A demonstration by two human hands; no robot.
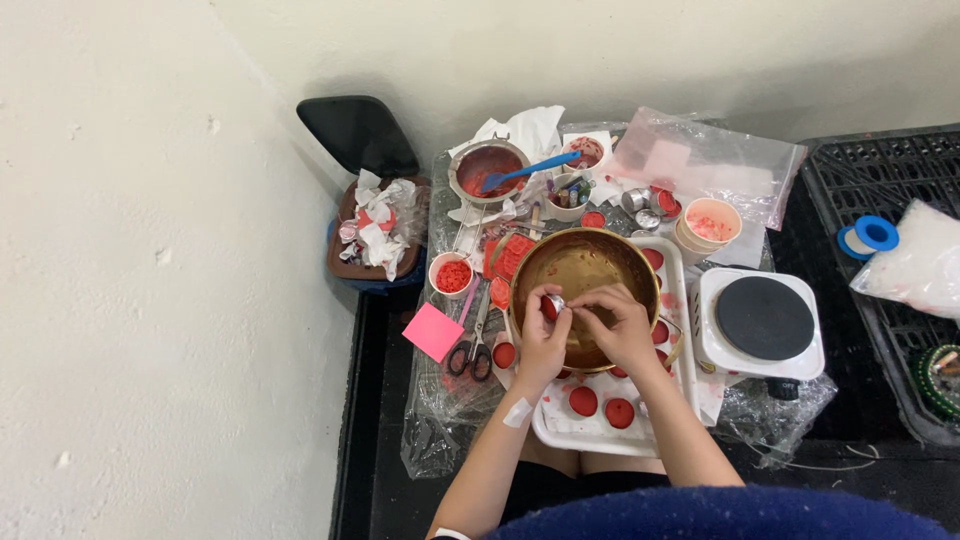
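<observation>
You work on a low plastic-covered table (440,440) in a corner of cream walls. Your left hand (543,335) pinches a small red-filled tin (553,304); your right hand (622,322) fingers curl at it, over the brass bowl (585,262). Hotplate (762,320) right, scissors (472,350) left, white tray (600,440) beneath.

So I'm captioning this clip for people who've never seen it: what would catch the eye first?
Both hands, left hand and right hand, meet over a big brass bowl at centre, pinching a small red-filled metal cup. Red discs dot the white tray beneath. A white hotplate sits to the right, and a bin of crumpled tissues to the left.
</observation>
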